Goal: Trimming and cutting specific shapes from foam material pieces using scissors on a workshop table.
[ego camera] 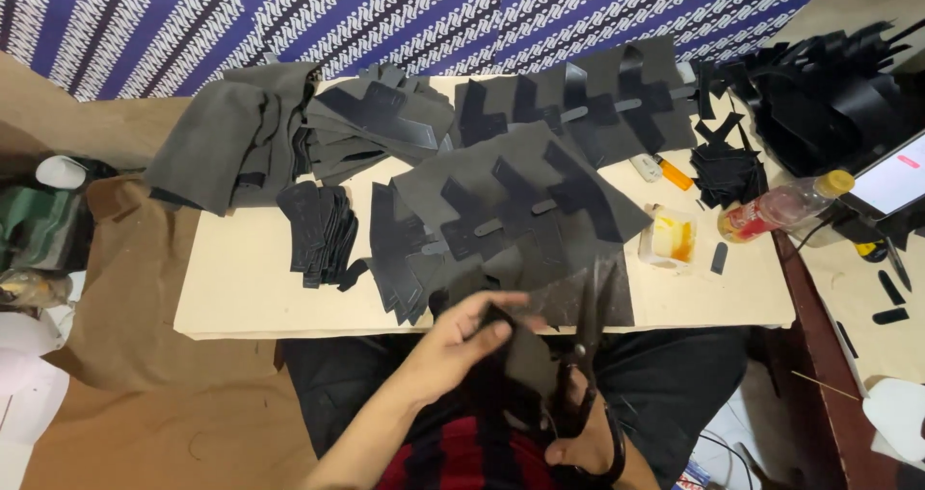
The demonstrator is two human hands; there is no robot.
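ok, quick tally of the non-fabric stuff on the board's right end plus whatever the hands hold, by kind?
Scissors, in the right hand: 1
Dark cut piece, in the left hand: 1
Plastic bottle, lying on its side: 1
Small tub with yellow-orange contents: 1
Orange-and-white tube-like item: 1
Total: 5

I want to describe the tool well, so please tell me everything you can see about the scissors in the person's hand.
The scissors are large and dark, metal as it looks, with long blades and black handle loops. They stand almost upright, blades pointing away from the person toward the table edge. The right hand grips the handles low in the picture. The blades lie against a dark piece of material that the left hand holds. Whether the blades are open is hard to tell.
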